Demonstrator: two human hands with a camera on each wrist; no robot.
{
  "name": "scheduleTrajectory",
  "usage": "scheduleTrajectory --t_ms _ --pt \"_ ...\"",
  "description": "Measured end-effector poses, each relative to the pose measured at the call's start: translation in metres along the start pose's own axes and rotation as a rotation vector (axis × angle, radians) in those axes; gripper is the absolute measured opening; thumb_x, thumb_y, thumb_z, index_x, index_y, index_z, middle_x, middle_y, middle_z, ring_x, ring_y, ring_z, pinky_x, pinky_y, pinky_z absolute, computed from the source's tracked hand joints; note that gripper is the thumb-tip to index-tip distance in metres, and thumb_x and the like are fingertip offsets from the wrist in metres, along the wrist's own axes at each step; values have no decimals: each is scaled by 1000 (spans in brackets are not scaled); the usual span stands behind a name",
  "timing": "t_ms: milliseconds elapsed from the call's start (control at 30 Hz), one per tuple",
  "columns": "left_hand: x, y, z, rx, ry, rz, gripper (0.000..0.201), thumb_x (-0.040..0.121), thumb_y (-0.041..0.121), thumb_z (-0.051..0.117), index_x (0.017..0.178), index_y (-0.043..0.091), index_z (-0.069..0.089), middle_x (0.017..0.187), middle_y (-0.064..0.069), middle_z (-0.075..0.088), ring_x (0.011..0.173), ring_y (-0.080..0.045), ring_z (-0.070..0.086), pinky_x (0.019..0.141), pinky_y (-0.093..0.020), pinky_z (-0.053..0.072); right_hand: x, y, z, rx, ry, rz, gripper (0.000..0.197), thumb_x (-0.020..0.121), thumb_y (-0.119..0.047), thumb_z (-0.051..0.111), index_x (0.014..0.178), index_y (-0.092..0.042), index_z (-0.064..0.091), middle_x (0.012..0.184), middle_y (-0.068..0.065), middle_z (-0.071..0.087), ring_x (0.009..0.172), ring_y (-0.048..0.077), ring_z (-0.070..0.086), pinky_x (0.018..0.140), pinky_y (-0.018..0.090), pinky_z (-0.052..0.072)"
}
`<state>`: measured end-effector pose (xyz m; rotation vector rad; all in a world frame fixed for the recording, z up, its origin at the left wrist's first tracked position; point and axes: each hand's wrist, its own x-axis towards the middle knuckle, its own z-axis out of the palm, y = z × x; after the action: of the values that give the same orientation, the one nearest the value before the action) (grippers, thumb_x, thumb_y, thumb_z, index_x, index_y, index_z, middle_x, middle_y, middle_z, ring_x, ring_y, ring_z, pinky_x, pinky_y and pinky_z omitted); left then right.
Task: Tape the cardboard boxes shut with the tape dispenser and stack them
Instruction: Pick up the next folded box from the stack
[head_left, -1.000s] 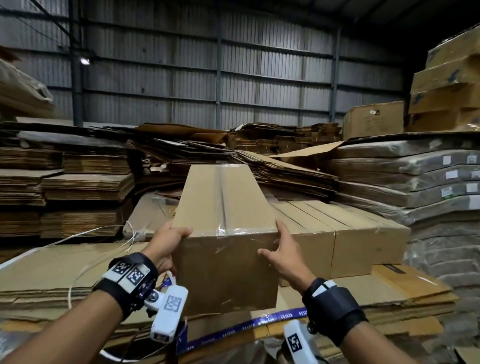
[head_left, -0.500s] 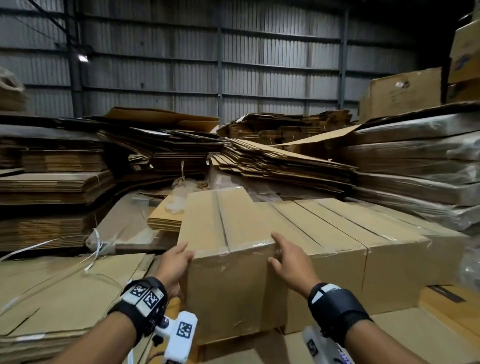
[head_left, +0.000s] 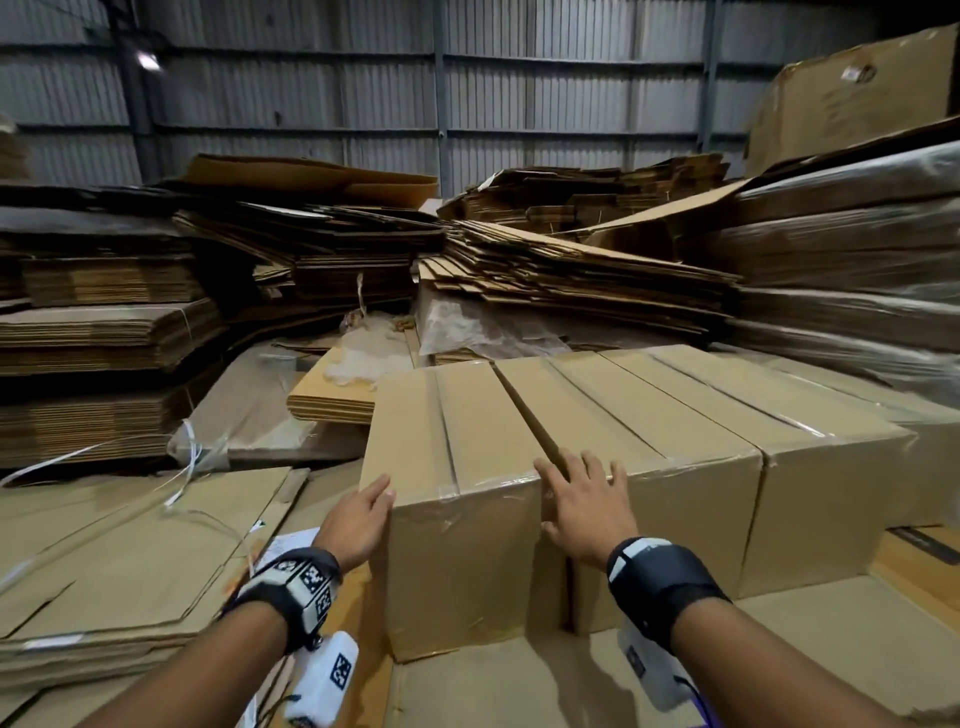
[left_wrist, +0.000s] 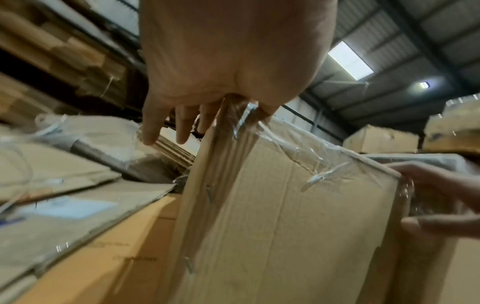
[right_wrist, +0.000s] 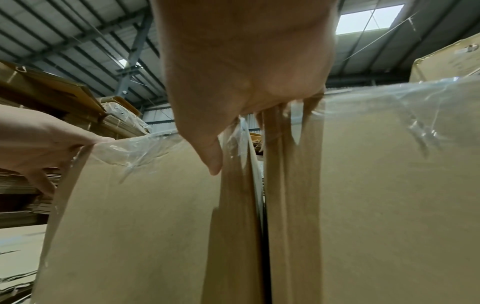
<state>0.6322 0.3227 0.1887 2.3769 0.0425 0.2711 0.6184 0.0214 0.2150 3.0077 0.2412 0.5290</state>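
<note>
A tall cardboard box (head_left: 457, 431) with clear tape along its top seam stands upright on flat cardboard, at the left end of a row of taped boxes (head_left: 675, 415). My left hand (head_left: 363, 512) lies against its near left top corner, fingers (left_wrist: 150, 127) straight down the left side. Over the near right top corner, my right hand (head_left: 582, 499) rests with fingers spread across the narrow gap onto the neighbouring box (right_wrist: 389, 185); its thumb (right_wrist: 207, 152) points down the box's front face. No tape dispenser is in view.
Stacks of flattened cardboard (head_left: 104, 332) fill the left and back (head_left: 571, 275). Plastic-wrapped bundles (head_left: 857, 260) rise at the right, with a large carton (head_left: 852, 98) above. Loose white strapping (head_left: 187, 457) lies on cardboard sheets at the left. A flat sheet (head_left: 779, 649) lies under the boxes.
The box that I carried between both hands has come down and now stands beside the row of taped boxes. My right fingers have spread over its right top corner.
</note>
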Motion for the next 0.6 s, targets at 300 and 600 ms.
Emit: scheduleTrajectory --t_ms 300,600 --pt "-85 66 -38 157 81 300 63 106 47 34 160 23 14 168 -6 8 154 -21 9 122 -37 13 -66 -22 -58 357 148 99 86 94 -42 62 159 -26 8 167 10 10 154 27 11 123 50 22" --pt "-327 72 -98 -205 118 627 64 102 53 35 158 26 21 164 9 20 147 5 12 118 -16 10 -306 -111 -174 586 354 121 74 96 -37 61 157 -27 21 167 0 12 152 16 15 118 29 19"
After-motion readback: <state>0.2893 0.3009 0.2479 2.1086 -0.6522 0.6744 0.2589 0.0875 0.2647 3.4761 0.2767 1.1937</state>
